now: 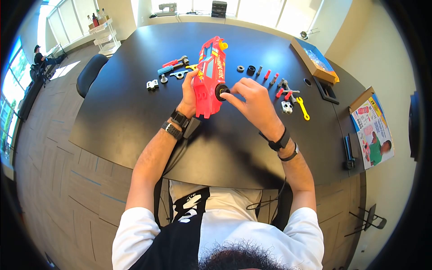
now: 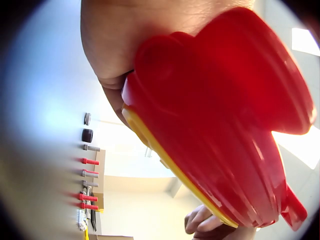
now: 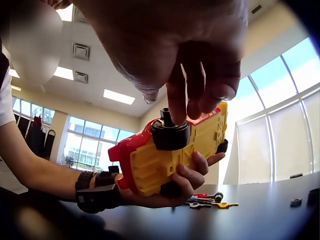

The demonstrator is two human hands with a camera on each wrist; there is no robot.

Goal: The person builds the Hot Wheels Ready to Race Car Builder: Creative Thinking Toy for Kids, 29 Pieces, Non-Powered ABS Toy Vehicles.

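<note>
Toy vehicle: the red and yellow toy vehicle (image 1: pixel 209 72) is held above the table (image 1: pixel 225 153), near your body.
Left hand: your left hand (image 1: pixel 189 93) grips its side; the right wrist view shows those fingers curled beneath.
Right hand: your right hand (image 1: pixel 254 100) has its fingertips at the black wheel (image 1: pixel 218 92); you cannot tell whether they pinch it.
Underside: only the right wrist view bares the yellow underside (image 3: pixel 150 167) and a black post (image 3: pixel 165 116) rising from the wheel.
Bolts: red and grey bolts (image 2: pixel 90 161) stand in the left wrist view, unseen in the right's.
</note>
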